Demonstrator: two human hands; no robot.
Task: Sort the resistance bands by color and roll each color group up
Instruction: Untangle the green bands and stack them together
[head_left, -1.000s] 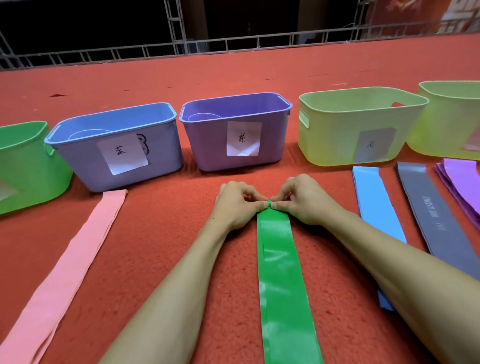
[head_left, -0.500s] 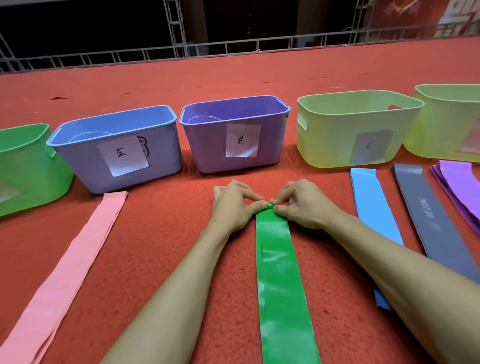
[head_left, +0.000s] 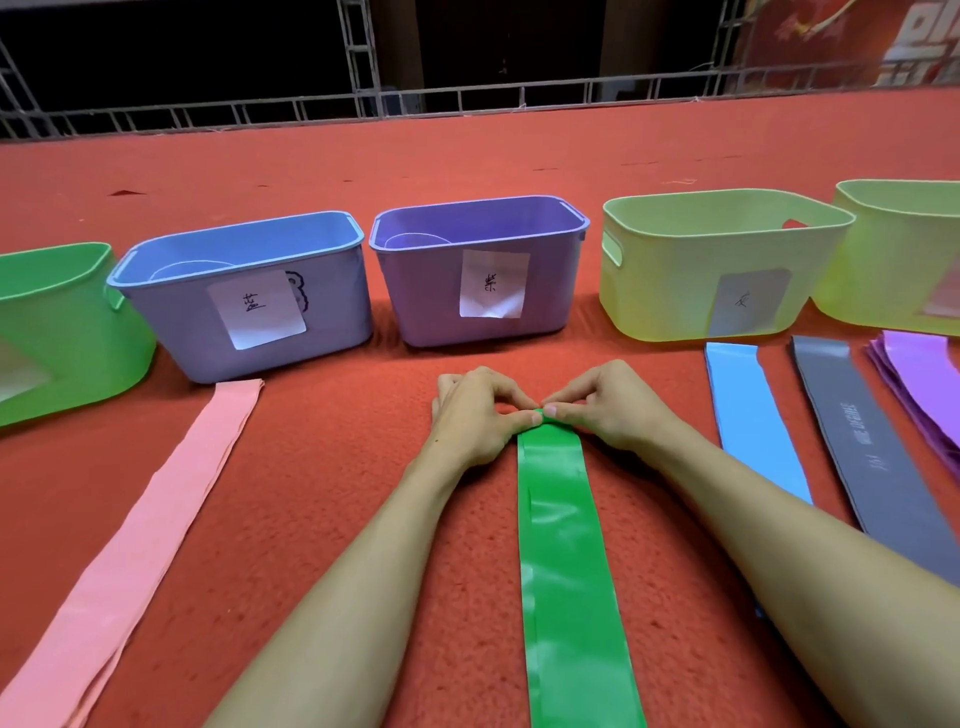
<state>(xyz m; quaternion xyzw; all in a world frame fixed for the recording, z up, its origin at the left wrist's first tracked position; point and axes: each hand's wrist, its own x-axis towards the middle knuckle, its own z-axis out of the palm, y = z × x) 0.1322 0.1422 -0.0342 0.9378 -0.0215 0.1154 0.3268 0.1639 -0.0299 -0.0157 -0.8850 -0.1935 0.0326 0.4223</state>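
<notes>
Pinching the green band (head_left: 561, 545), are both hands?

Yes. The left hand (head_left: 475, 415) and the right hand (head_left: 608, 402) meet at its far end. Their fingers are curled, and thumbs and forefingers nip the small folded tip down on the red carpet (head_left: 311, 467).

And the rest of that band?

It lies flat, running straight back between the forearms to the near edge.

What lies beside it?

A pink band (head_left: 156, 509) is well to the left. To the right are a blue band (head_left: 748, 415), a grey band (head_left: 857, 441) and a stack of purple bands (head_left: 919, 374), all flat.

And behind?

A row of bins: a green bin (head_left: 52, 332), a blue bin (head_left: 244, 306), a purple bin (head_left: 467, 280) and two yellow-green bins (head_left: 675, 270).
</notes>
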